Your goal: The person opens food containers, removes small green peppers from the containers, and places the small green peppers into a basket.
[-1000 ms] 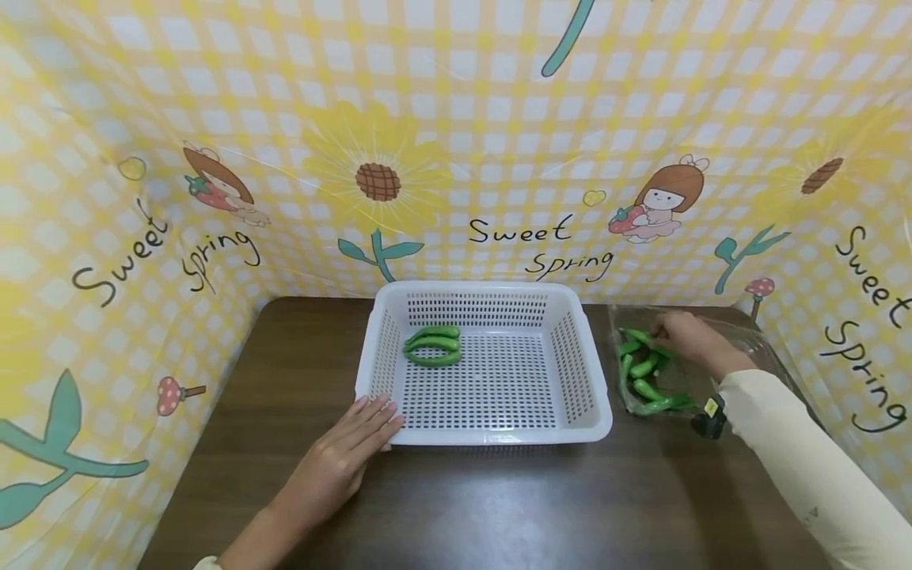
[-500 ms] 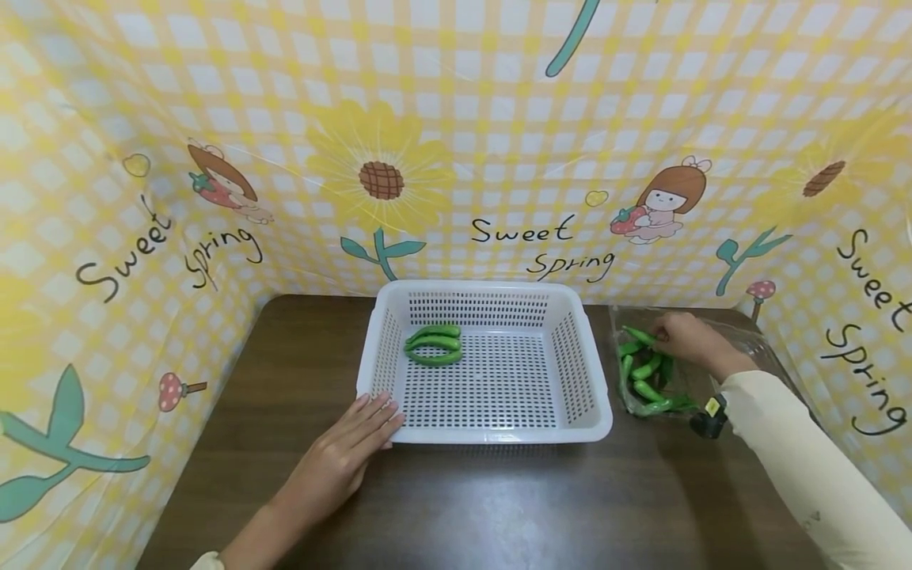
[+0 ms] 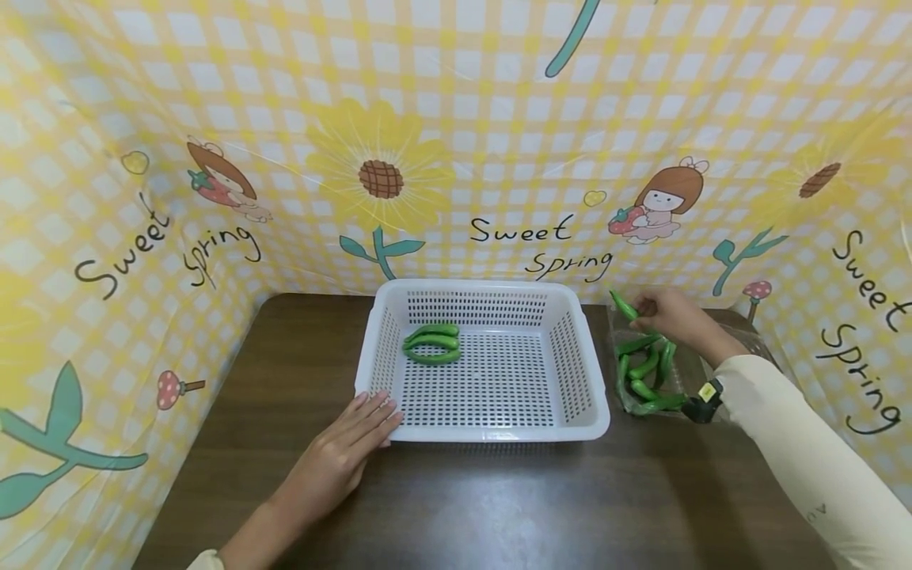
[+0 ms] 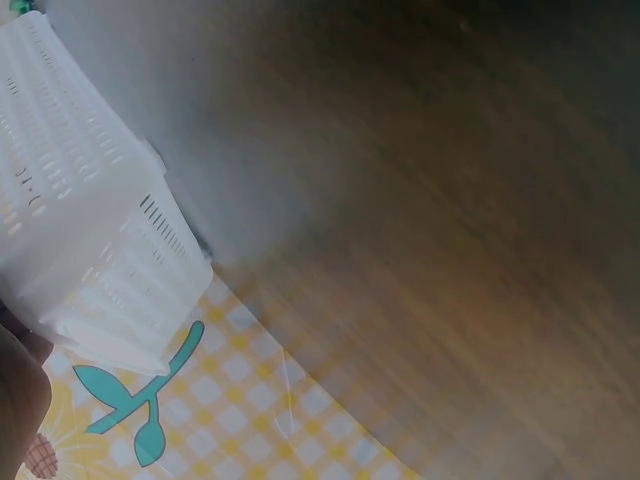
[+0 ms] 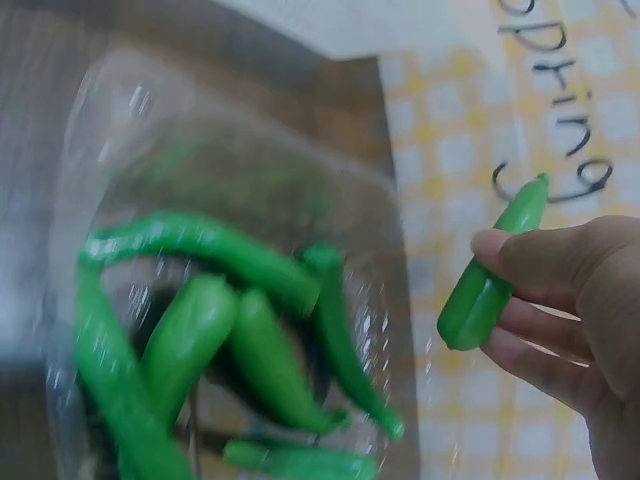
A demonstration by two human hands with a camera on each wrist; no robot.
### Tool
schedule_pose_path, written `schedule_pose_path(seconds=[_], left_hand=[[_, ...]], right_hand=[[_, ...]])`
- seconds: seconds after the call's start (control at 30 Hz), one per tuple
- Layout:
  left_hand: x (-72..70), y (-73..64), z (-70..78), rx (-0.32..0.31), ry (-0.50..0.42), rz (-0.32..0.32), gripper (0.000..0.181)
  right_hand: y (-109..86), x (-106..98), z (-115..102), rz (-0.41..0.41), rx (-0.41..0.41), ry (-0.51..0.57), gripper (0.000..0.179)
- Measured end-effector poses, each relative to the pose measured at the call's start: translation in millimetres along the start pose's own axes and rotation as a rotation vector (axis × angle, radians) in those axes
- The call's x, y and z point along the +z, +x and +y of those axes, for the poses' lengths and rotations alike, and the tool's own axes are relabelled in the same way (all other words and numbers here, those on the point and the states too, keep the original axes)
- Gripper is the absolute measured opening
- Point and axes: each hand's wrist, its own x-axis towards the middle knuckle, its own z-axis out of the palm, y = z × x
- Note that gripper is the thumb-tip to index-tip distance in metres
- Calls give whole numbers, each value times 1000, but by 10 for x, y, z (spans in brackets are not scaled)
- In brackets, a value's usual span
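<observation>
We've got three peppers (image 3: 432, 344) in the basket (image 3: 484, 431), right hand (image 3: 673, 317) pinching a fourth pepper (image 3: 624, 305), roughly five left bagged (image 3: 644, 372), left hand (image 3: 342, 459) flat, steadying.

Small green pepper (image 3: 624, 305), pinched aloft, tilted.

A dark wooden table (image 3: 499, 507) stands enclosed by yellow gingham "Sweet Spring" backdrop (image 3: 456, 119) on 3 sides.
</observation>
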Motion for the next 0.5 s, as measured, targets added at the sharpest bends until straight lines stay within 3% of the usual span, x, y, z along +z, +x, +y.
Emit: schedule_pose_path(seconds=[0.17, 0.33, 0.5], left_hand=[[0, 2, 3, 7, 2, 3, 41], [2, 3, 7, 11, 3, 11, 40], [5, 3, -1, 9, -1, 11, 40]], right_hand=[[76, -41, -196, 55, 17, 50, 25], [156, -125, -464, 128, -59, 63, 25], [271, -115, -707, 114, -117, 86, 23]])
